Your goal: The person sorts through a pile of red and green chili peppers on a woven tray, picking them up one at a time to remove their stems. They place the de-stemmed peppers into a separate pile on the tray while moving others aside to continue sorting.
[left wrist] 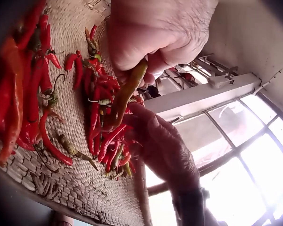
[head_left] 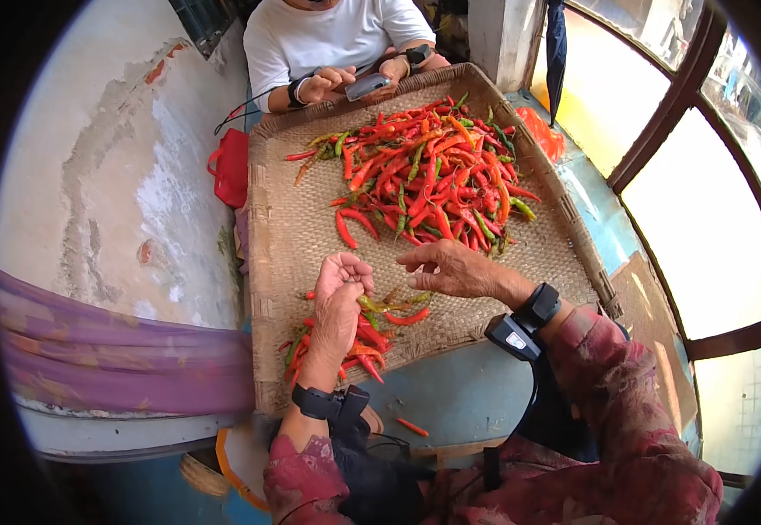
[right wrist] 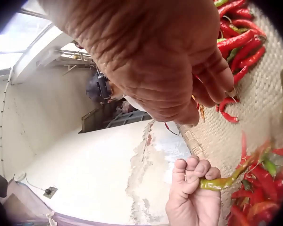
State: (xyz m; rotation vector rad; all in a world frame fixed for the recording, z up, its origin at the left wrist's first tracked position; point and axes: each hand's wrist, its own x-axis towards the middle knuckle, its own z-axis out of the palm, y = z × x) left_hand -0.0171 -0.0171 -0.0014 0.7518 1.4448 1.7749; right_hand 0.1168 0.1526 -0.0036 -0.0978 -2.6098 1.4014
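My left hand (head_left: 341, 297) pinches a yellow-green pepper (head_left: 371, 304) by one end, over the near part of the woven tray (head_left: 288, 236). In the left wrist view the same pepper (left wrist: 128, 96) hangs from the left hand (left wrist: 155, 35), its lower part turning reddish brown. The right wrist view shows thumb and fingers of the left hand (right wrist: 194, 193) closed on its end. To the right, apart from that pepper, my right hand (head_left: 459, 269) hovers with loosely bent fingers and nothing visible in them. A small group of red and green peppers (head_left: 367, 350) lies below the left hand.
A large heap of red peppers (head_left: 450, 175) fills the tray's far right. Across the tray, a person in a white shirt (head_left: 332, 39) holds a phone (head_left: 367, 86). A red bag (head_left: 231, 168) is beside the left rim; a single pepper (head_left: 413, 427) lies below the near edge.
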